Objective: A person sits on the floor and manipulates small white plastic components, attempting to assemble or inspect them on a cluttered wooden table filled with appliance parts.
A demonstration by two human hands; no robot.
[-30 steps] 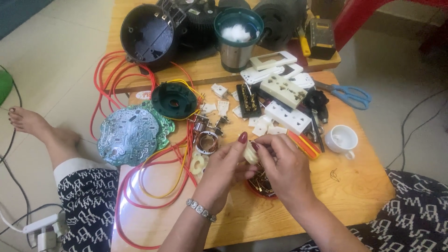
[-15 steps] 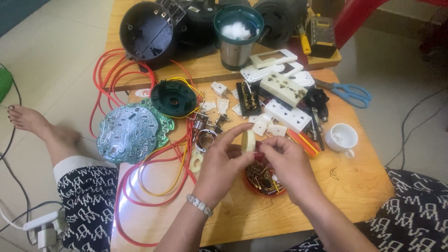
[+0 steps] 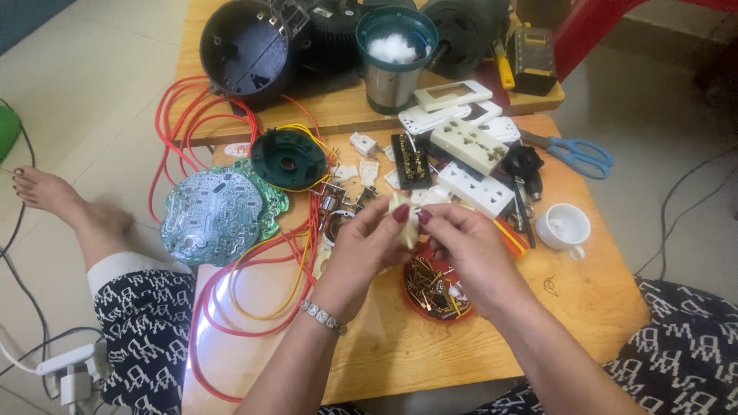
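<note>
Nearest the camera, the two forearms are seen converging over the wooden table (image 3: 584,307), a metal bracelet (image 3: 323,317) worn on the left wrist. Compared with half a second ago, the hands have been drawn slightly closer together and the small cream plastic part (image 3: 405,223) has been turned a little between them, which suggests that it is being worked on or fitted rather than set down. The left hand (image 3: 365,242) is closed around the part from the left, its fingers (image 3: 400,215) pinched on the upper end; the right hand (image 3: 469,246) is pinched on it from the right, thumb and forefinger pressed to its side. The part is held above the table, just over the red dish of brass screws (image 3: 434,292). Its long axis is judged to run roughly upright in the view, tilted slightly, the upper end pointing away from the person; most of it is hidden by the fingers. Beyond the hands, white socket strips (image 3: 475,187) and a white cup (image 3: 565,229) are laid out, with red wires (image 3: 254,253) and a green circuit board (image 3: 215,217) to the left. Farthest off, blue scissors (image 3: 580,156), a steel cup (image 3: 393,58) and a black round housing (image 3: 246,50) are placed.
</note>
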